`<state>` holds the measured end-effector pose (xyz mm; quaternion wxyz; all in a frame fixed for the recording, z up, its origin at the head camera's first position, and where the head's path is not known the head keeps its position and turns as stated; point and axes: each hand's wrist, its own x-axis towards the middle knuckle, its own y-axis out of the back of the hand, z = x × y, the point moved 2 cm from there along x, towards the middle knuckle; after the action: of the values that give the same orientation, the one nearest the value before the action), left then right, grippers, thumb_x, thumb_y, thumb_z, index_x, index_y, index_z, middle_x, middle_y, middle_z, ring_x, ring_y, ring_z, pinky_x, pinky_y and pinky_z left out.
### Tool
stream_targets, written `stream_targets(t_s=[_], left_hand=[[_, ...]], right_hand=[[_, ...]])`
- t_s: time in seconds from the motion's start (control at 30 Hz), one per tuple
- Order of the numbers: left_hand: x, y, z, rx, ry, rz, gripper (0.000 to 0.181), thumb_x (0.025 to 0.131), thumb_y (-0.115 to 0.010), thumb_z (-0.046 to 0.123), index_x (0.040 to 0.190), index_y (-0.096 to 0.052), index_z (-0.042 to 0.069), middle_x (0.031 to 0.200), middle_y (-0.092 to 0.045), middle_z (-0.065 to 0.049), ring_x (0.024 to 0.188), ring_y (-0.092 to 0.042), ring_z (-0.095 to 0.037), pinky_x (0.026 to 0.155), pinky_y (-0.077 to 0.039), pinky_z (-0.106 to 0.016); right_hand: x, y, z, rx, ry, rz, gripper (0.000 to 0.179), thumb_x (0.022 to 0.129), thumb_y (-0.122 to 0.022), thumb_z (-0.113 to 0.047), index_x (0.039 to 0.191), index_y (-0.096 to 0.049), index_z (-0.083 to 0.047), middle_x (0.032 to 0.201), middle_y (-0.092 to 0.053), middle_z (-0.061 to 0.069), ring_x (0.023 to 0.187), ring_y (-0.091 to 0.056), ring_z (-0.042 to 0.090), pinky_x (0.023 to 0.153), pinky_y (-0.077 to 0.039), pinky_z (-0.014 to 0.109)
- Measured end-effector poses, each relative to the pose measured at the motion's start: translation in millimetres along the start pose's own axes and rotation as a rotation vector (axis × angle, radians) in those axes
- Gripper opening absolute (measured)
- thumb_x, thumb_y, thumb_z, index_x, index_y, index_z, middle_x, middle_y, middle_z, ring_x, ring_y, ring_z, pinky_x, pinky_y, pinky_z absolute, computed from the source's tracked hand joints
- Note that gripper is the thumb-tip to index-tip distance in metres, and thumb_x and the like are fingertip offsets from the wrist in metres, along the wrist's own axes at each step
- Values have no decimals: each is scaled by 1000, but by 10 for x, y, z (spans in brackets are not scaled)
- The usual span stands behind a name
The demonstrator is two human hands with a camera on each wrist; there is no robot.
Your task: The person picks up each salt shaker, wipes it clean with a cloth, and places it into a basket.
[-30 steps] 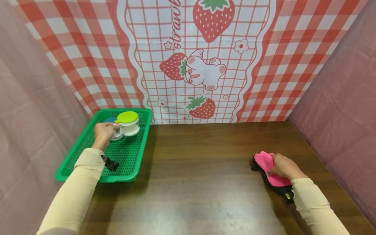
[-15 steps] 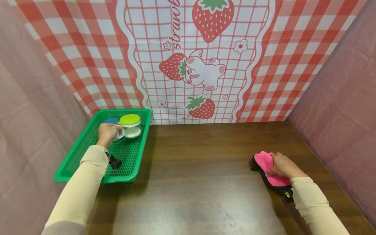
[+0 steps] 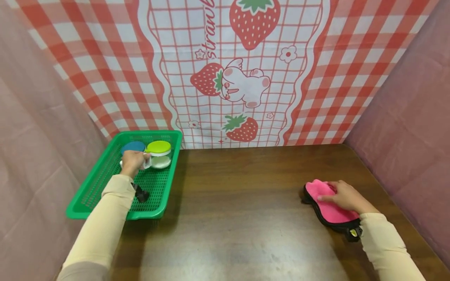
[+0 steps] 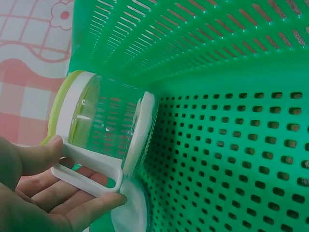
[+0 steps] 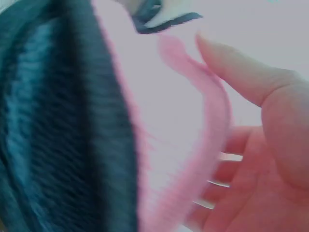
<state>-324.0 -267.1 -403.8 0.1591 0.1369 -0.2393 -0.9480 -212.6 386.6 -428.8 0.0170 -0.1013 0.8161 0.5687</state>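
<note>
My left hand (image 3: 133, 162) grips the white handle of a clear seasoning jar (image 4: 113, 113) with a yellow-green lid. In the head view the jar stands upright at the far right of the green basket (image 3: 168, 191). Beside it is a second jar with a blue lid (image 3: 133, 146), partly hidden by my hand; its clear base shows under my fingers in the left wrist view. My right hand (image 3: 346, 197) is at a soft pink item with a black fuzzy edge (image 3: 332, 212) on the table. Its thumb is stretched out over the pink face, and the fingers are spread loosely along the far edge.
The brown wooden table (image 3: 239, 203) runs between the basket and the pink item. A red-and-white checked cloth with strawberries (image 3: 242, 128) hangs along the back. Pink curtains (image 3: 408, 105) close both sides.
My left hand has moved the green-lidded jar down and slightly right in the basket, uncovering the blue lid. My right hand has loosened from the pink item, which has shifted slightly.
</note>
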Motion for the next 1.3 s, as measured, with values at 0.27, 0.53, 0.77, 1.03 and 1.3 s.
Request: stream_targets(t_s=[0.27,0.53,0.77,1.03,1.3], left_hand=[[19,-34,-9,6,5,15,31,90,-67,16,107,-66,-9,73,-60,-4,48,-50,-9,52,-51,-29],[-9,-63,-25,7,19,-44,43,94,-63,17,126,-58,-10,126,-58,-23,93,-61,-25,74,-58,-34],[-19,-65,-24,4,21,-67,43,94,-62,13,126,-56,-13,128,-55,-27,107,-59,-34,89,-56,-42],[-46,-93,-45,28,22,-99,43,94,-61,13,127,-54,-14,133,-53,-29,111,-58,-37,92,-55,-43],[-3,-88,10,81,48,-86,46,93,-63,13,128,-52,-15,134,-51,-30,104,-62,-35,92,-54,-43]], right_hand=[[-70,118,-48,55,-71,77,60,89,-68,-41,114,-62,13,101,-67,28,81,-60,31,67,-51,39],[-23,-32,-32,76,-63,34,58,85,-74,-31,116,-59,16,109,-65,33,97,-62,43,81,-51,54],[90,-108,-49,-13,-26,66,56,80,-78,-32,112,-63,11,101,-69,26,88,-64,37,76,-51,52],[39,-7,-128,-55,4,61,46,85,-74,-29,110,-66,8,96,-70,23,79,-62,29,67,-49,45],[36,-36,-172,-75,19,107,36,83,-73,-22,105,-68,7,94,-71,23,81,-65,38,70,-50,52]])
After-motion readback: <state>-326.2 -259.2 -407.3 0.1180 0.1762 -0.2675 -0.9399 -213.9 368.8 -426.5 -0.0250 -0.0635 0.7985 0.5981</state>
